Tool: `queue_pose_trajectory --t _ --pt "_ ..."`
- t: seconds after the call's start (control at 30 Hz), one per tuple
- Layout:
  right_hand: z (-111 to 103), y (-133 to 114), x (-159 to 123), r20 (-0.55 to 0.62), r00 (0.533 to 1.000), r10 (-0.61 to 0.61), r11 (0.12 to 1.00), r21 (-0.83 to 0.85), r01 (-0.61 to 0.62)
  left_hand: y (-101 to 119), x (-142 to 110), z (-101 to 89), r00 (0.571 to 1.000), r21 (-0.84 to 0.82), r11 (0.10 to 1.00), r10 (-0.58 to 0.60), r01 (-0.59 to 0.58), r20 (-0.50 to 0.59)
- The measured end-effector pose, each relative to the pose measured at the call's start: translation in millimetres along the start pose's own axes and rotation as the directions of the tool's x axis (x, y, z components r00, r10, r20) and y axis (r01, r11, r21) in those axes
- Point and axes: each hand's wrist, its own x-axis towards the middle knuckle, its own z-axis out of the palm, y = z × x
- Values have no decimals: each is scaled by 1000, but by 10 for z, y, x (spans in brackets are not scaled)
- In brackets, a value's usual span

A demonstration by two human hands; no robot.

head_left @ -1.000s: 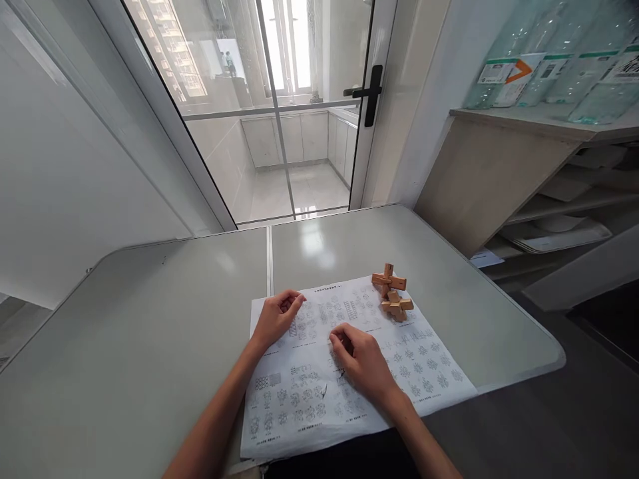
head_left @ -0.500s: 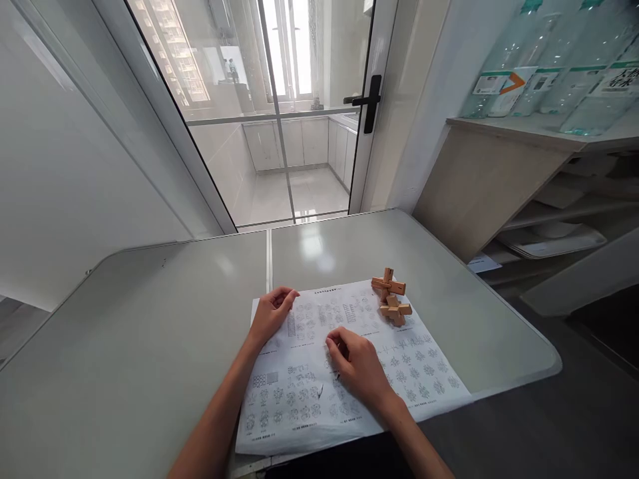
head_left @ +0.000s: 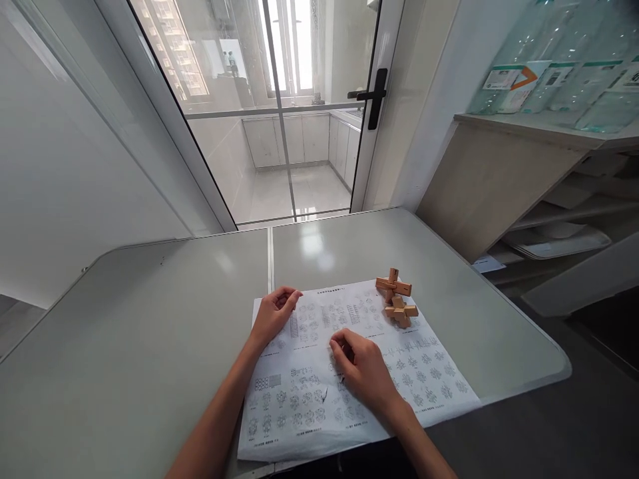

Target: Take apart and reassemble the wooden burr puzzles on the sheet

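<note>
A large printed sheet (head_left: pixel 279 426), covered in small line diagrams, lies spread under both of my hands. My left hand (head_left: pixel 275 313) rests on its upper left part, fingers loosely curled together with nothing showing in them. Closer to the middle, my right hand (head_left: pixel 360 359) lies on the sheet with its fingers bent in and thumb against them; it holds nothing that I can see. At the sheet's upper right corner stand two wooden interlocking puzzles, a reddish-brown one (head_left: pixel 394 286) behind a lighter one (head_left: pixel 400 311). Neither hand touches them.
The grey-green table (head_left: pixel 200 313) has a pale seam across it. Beyond its far edge is a glass door (head_left: pixel 309 146) with a black handle (head_left: pixel 377 98). A wooden shelf unit (head_left: pixel 504 173) at the right carries several large plastic bottles (head_left: pixel 549 86).
The view has shifted slightly, so the sheet and puzzles sit a little further right in the picture. Both hands keep the same pose on the sheet.
</note>
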Motion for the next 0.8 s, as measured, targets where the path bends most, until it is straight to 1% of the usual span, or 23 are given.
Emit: queue_pose_trajectory --t 0.37,0.8 --pt "3 -26 -16 10 1000 15 1000 -10 -15 -66 -12 39 999 73 996 42 -43 18" --pt "13 -5 -20 2 1000 2 1000 -12 -2 -19 -32 54 999 99 994 43 -45 22"
